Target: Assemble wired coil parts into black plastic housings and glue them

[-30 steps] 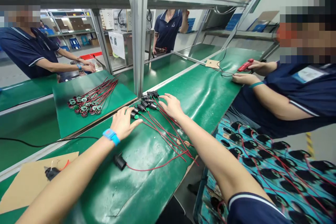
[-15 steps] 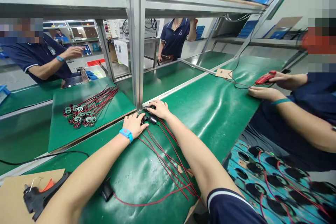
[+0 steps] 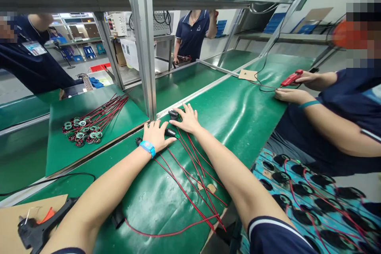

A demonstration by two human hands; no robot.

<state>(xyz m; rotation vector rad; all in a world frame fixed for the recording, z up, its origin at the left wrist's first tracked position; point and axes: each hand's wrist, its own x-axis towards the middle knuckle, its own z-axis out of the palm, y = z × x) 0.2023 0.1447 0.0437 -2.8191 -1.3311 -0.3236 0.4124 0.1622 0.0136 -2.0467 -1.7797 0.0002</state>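
Note:
My left hand (image 3: 157,135), with a blue wristband, lies flat with fingers spread on a row of small black parts (image 3: 171,132) with red wires (image 3: 190,174), on the green belt (image 3: 238,115) beside a metal post (image 3: 143,43). My right hand (image 3: 187,119) lies open on the same row, a little further along, fingers stretched over a black part (image 3: 173,113). The wires trail back toward me across the belt. One more black part (image 3: 117,218) with a long red wire lies close under my left forearm.
A green board (image 3: 68,151) with several round parts and red wires lies left of the post. A black tool (image 3: 35,230) rests on cardboard at near left. A person at right holds a red tool (image 3: 292,77). A blue tray (image 3: 312,198) of black parts sits below. Other people stand behind.
My hands came together onto the row of black parts near the post and have now flattened and spread over them. The person at far left pulled their hands back from the far table.

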